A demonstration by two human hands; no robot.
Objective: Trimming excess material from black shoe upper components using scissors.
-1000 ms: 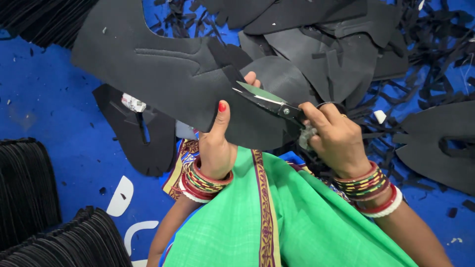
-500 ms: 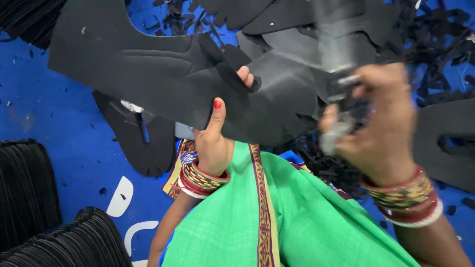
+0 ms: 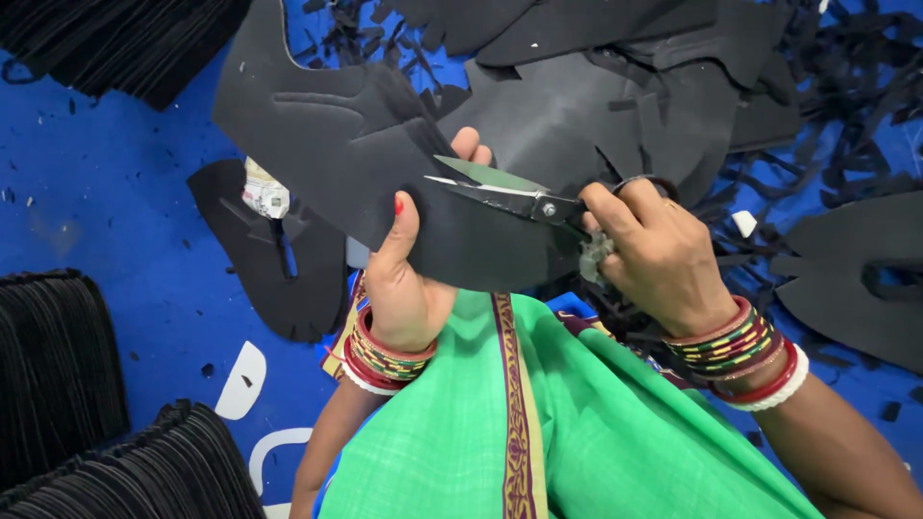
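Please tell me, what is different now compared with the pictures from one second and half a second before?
The right hand, lifted away to the right half a second ago, has come back to the left with the scissors, whose open blades again lie on the black foam sheet. The left hand has kept its grip on the sheet's lower edge. The foam stacks and scraps lie as before.

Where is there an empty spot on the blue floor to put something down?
Bare blue floor lies on the left, between the top-left black stack, the lower-left stack and the flat sole piece. The right side is crowded with scraps.
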